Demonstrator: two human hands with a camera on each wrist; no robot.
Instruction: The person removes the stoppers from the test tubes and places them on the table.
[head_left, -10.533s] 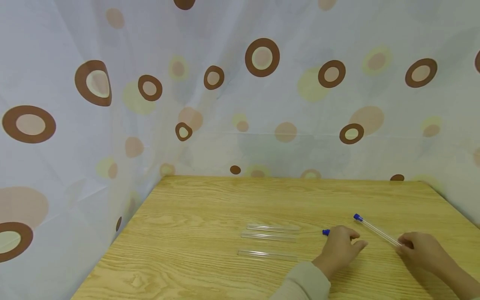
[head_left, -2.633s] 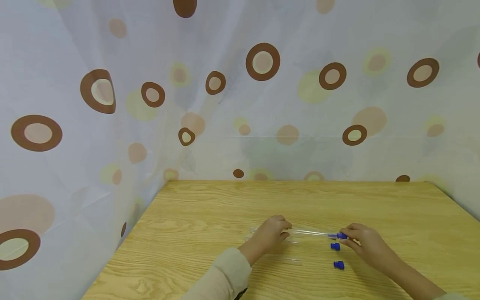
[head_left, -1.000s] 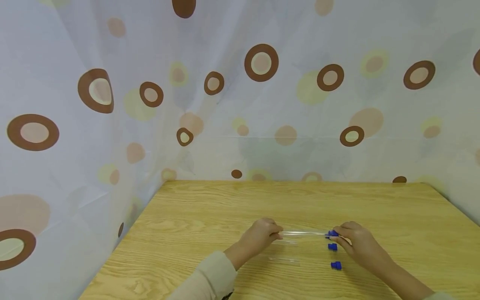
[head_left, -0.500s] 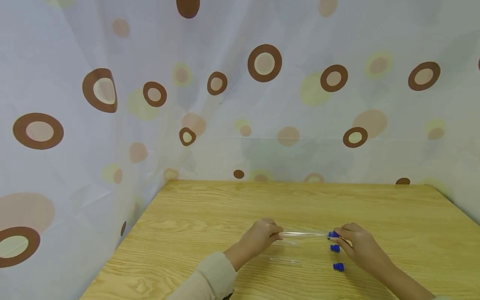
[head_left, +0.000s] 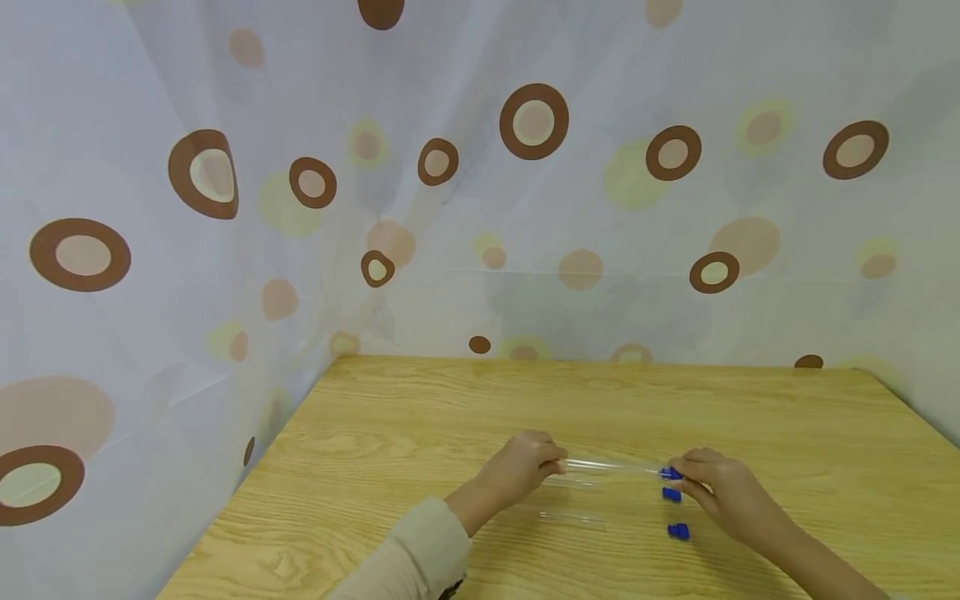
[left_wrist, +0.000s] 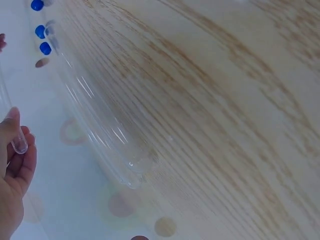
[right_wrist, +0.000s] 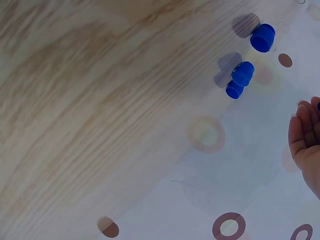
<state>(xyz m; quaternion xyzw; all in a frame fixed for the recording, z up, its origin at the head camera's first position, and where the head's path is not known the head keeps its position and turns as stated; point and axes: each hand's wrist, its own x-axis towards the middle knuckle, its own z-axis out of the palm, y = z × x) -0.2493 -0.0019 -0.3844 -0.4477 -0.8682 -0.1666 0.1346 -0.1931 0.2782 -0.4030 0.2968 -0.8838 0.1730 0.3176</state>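
My left hand (head_left: 517,467) pinches the rounded end of a clear test tube (head_left: 611,465) between thumb and fingers. The tube runs rightward, close to level, above the table. At its other end my right hand (head_left: 731,492) pinches a small blue cap (head_left: 677,473) right at the tube's mouth; fingers partly cover it. In the right wrist view that hand is at the right edge with only a sliver of blue showing. More clear test tubes lie below my left hand, one test tube (head_left: 573,519) nearest me. Their left ends are hidden behind the hand in the head view.
Loose blue caps lie near my right hand, one cap (head_left: 678,531) nearest me and another cap (head_left: 671,494) farther back. The right wrist view shows a third cap (right_wrist: 234,90). A patterned curtain (head_left: 450,217) borders the wood table (head_left: 420,400) at the back and sides.
Earlier my right hand held a capped tube at its bare end, off to the right. Since then my left hand has taken a tube's end and my right hand a cap. Lately both hands barely move.
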